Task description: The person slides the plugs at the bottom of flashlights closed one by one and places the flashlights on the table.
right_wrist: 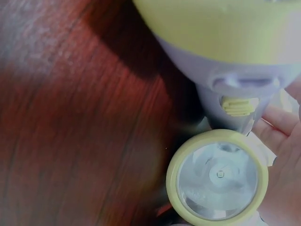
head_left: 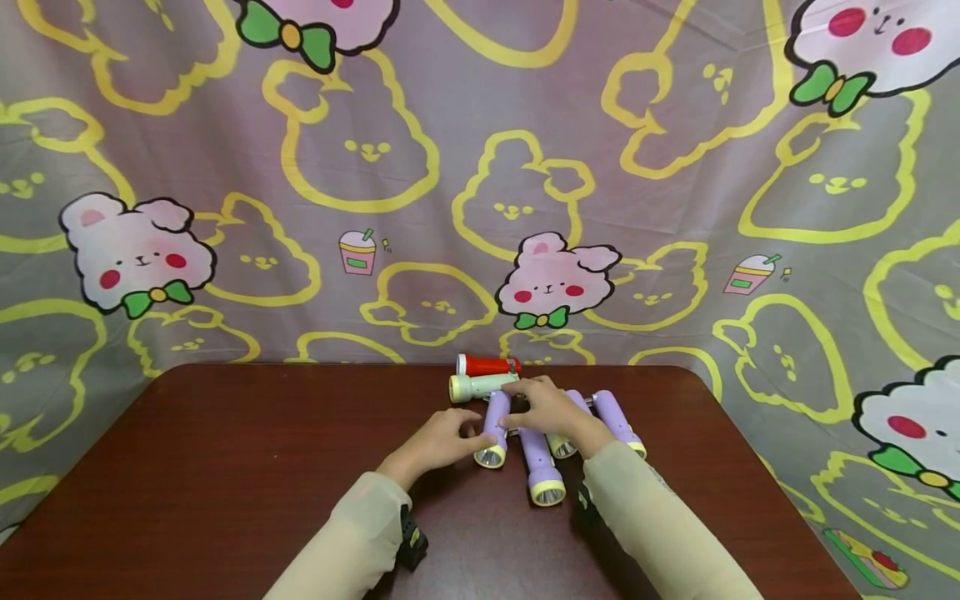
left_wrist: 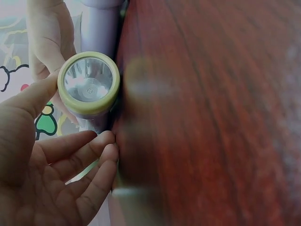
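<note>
A purple flashlight [head_left: 497, 417] with a pale yellow head lies between the hands, lens toward me. My left hand [head_left: 438, 443] touches that head with its thumb; the other fingers, loosely bent, stay apart from it in the left wrist view. Over the flashlight's far end is my right hand [head_left: 553, 410], thumb at the body and index finger near the tail. A second purple flashlight [head_left: 536, 454] lies nearer me, its yellow switch [right_wrist: 239, 106] facing up. Partly hidden under the right hand is a third one, its lens [right_wrist: 218, 176] visible in the right wrist view.
At the right lies another purple flashlight [head_left: 615, 421]. Behind the hands are a mint-green flashlight [head_left: 480, 386] and a red flashlight [head_left: 487, 367] near the far edge of the brown table [head_left: 225, 483]. A patterned cloth [head_left: 420, 208] hangs behind the table.
</note>
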A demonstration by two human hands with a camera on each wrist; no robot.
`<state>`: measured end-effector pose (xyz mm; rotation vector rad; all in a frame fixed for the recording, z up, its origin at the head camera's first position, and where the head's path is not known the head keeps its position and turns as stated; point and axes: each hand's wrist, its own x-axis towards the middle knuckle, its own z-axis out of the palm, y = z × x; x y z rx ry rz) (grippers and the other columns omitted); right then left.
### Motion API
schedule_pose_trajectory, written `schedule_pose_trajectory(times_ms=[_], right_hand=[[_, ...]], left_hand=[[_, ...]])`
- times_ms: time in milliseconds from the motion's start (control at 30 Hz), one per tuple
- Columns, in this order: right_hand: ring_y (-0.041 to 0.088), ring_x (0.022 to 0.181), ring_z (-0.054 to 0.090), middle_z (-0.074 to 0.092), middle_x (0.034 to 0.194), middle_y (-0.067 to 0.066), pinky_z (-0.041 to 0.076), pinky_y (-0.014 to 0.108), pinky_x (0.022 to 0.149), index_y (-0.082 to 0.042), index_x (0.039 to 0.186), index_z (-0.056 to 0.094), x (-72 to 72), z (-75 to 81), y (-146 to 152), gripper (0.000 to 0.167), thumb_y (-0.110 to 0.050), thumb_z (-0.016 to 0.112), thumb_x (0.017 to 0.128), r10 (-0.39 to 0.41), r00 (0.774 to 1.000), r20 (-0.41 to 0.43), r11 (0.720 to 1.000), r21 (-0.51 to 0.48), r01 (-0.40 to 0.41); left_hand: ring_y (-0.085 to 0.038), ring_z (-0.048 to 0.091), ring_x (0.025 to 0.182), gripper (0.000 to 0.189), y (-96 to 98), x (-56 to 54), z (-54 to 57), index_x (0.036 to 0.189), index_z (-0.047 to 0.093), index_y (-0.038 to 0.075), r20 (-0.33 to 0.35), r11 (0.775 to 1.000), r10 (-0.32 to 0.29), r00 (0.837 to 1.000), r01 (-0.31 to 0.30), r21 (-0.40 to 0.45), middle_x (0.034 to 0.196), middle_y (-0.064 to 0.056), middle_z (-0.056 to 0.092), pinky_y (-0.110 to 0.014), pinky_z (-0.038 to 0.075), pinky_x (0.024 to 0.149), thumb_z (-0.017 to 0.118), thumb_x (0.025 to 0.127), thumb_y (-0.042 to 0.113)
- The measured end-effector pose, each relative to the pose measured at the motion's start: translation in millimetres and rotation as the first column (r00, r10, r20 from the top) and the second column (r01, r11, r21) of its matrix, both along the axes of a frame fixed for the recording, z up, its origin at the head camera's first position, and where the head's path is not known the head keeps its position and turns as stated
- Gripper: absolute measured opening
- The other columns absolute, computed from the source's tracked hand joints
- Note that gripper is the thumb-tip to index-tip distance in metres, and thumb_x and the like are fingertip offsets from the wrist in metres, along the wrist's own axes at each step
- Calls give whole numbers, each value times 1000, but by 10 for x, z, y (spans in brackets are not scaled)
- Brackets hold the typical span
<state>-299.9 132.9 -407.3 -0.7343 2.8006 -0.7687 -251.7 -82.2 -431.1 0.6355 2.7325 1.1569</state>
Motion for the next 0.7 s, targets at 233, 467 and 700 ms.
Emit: schedule_pose_trajectory(times_ms=[233, 467, 700], right_hand=[[33, 135, 39, 60, 139, 6, 36, 61, 107, -12, 139, 58, -24, -16, -5, 62, -37, 78, 86, -26, 999, 37, 1000, 13, 25], [31, 133, 34, 61, 138, 5, 39, 57, 104, -14, 138, 59, -34, -40, -6, 65, -34, 83, 81, -27, 998, 52, 999, -46, 29], [37, 137, 29, 59, 140, 11, 38, 58, 105, -13, 139, 59, -37, -78, 14, 68, -36, 84, 79, 1, 1000, 8, 997, -72, -1]], left_hand=[[-8, 54, 64, 48, 19, -13, -6, 120, 69, 0, 58, 1000, -9, 998, 9, 2, 78, -4, 68, -25, 46, 62, 71, 91, 38], [-11, 59, 80, 50, 30, -13, -8, 121, 69, -1, 93, 1000, -11, 996, 9, 22, 105, -15, 73, -29, 51, 72, 73, 89, 37], [-8, 51, 70, 41, 31, -35, -12, 116, 70, 1, 124, 998, -37, 992, 30, 54, 83, -1, 66, -23, 43, 64, 77, 87, 30]])
